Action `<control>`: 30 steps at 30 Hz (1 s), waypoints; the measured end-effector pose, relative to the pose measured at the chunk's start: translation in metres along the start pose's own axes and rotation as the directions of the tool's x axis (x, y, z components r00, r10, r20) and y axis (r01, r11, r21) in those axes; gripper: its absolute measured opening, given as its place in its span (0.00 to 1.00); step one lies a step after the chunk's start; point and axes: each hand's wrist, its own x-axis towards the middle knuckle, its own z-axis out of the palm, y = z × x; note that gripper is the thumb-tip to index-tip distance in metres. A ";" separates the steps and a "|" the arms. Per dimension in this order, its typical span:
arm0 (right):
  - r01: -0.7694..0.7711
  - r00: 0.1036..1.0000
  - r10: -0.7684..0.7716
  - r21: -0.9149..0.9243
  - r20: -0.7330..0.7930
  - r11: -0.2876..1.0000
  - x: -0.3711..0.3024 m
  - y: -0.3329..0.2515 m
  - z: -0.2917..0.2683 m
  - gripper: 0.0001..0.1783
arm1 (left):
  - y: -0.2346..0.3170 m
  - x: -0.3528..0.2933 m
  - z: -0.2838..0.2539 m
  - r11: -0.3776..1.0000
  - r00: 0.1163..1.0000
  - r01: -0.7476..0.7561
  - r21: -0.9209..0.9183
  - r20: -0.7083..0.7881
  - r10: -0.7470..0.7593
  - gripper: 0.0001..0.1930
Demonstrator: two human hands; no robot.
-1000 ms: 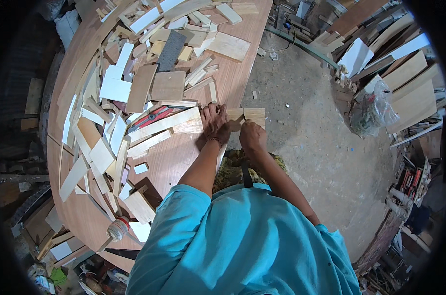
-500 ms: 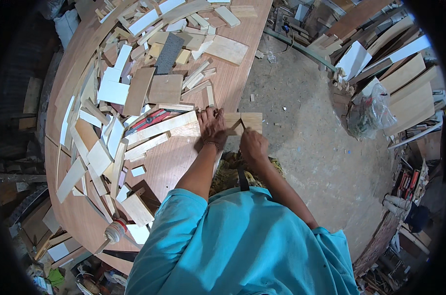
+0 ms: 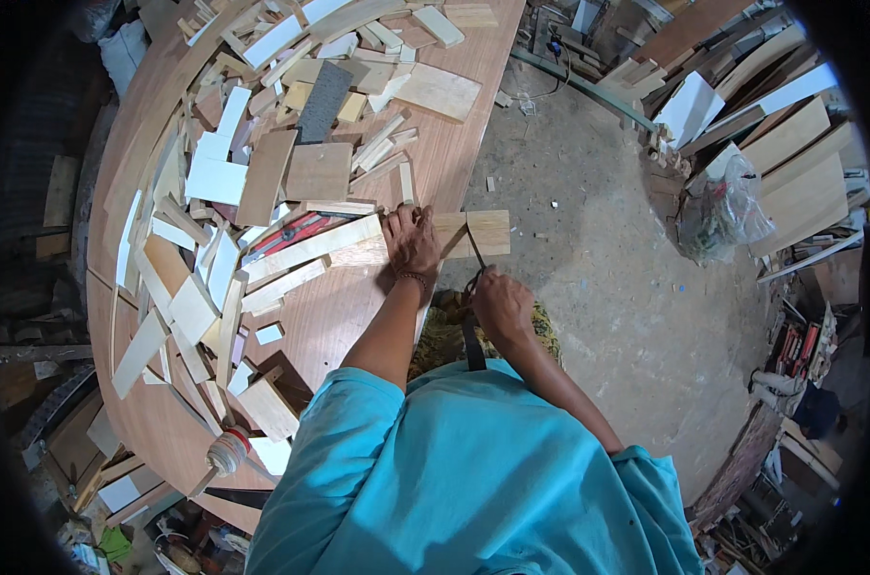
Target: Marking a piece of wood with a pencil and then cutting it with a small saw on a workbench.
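A pale wooden board (image 3: 492,233) sticks out past the table's edge, lying flat. My left hand (image 3: 412,240) presses down on it, fingers curled over the wood. In my right hand (image 3: 504,305) is the handle end of a handsaw, closed in a fist just below the board. The narrow dark blade of the handsaw (image 3: 477,253) runs from that fist up to the board and crosses it near its outer end. Most of the handle is hidden by my fingers.
The curved wooden table (image 3: 301,343) bears many offcuts, including white pieces (image 3: 216,178) and a dark grey strip (image 3: 324,103). A red tool (image 3: 305,231) lies among them. A jar (image 3: 228,450) stands near the lower left. Planks (image 3: 799,144) and a plastic bag (image 3: 732,211) are at right.
My right hand has drawn back toward my body and slightly right, baring more of the saw blade. My left hand stays on the board.
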 end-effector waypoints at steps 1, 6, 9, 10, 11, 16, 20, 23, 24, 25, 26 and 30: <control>-0.003 1.000 0.003 0.016 -0.016 1.000 -0.001 0.002 -0.003 0.08 | 0.002 0.001 -0.001 1.000 1.000 -0.007 -0.004 0.002 0.007 0.13; 0.072 0.992 -0.067 0.043 -0.108 0.996 0.036 0.005 0.021 0.08 | 0.010 0.005 -0.001 1.000 1.000 0.005 -0.023 -0.015 -0.006 0.11; 0.112 0.974 -0.095 0.071 -0.206 0.991 0.037 0.001 0.023 0.07 | 0.009 0.003 0.000 0.999 0.999 0.032 -0.007 0.021 -0.032 0.11; 0.079 0.990 -0.071 0.058 -0.126 0.995 0.021 -0.002 0.012 0.07 | 0.006 0.002 0.002 0.999 0.999 0.033 -0.008 0.026 -0.033 0.11; 0.042 0.998 -0.040 0.042 -0.046 0.998 0.008 -0.003 0.005 0.07 | 0.003 0.001 0.002 0.999 1.000 0.027 0.029 -0.012 -0.027 0.11; 0.062 0.987 -0.051 0.067 -0.150 0.996 0.014 0.006 0.008 0.06 | 0.006 0.003 0.006 0.998 1.000 0.022 0.062 0.010 -0.023 0.12; 0.058 0.977 -0.042 0.072 -0.207 0.996 0.045 -0.003 0.024 0.07 | 0.008 0.002 0.003 0.999 0.999 -0.033 0.008 -0.002 0.033 0.12; 0.112 0.985 -0.100 0.074 -0.141 0.991 0.014 0.001 0.014 0.05 | 0.005 0.000 0.006 0.995 1.000 0.017 0.098 -0.015 -0.015 0.13; 0.103 0.986 -0.092 0.077 -0.140 0.992 0.007 0.000 0.008 0.05 | 0.004 0.001 0.006 0.995 1.000 0.010 0.096 -0.010 -0.009 0.13; 0.031 0.995 -0.023 0.089 -0.094 0.996 -0.002 0.000 0.003 0.06 | 0.004 0.002 0.004 0.991 1.000 -0.006 0.130 -0.012 0.008 0.12; -0.039 0.998 0.043 0.097 -0.047 0.995 -0.007 0.001 0.000 0.07 | 0.004 0.002 0.003 0.986 1.000 -0.019 0.166 -0.014 0.021 0.12; 0.017 0.981 0.019 0.187 -0.193 0.982 0.035 0.007 0.030 0.07 | 0.014 0.004 0.004 0.998 0.999 0.032 0.054 0.008 -0.033 0.10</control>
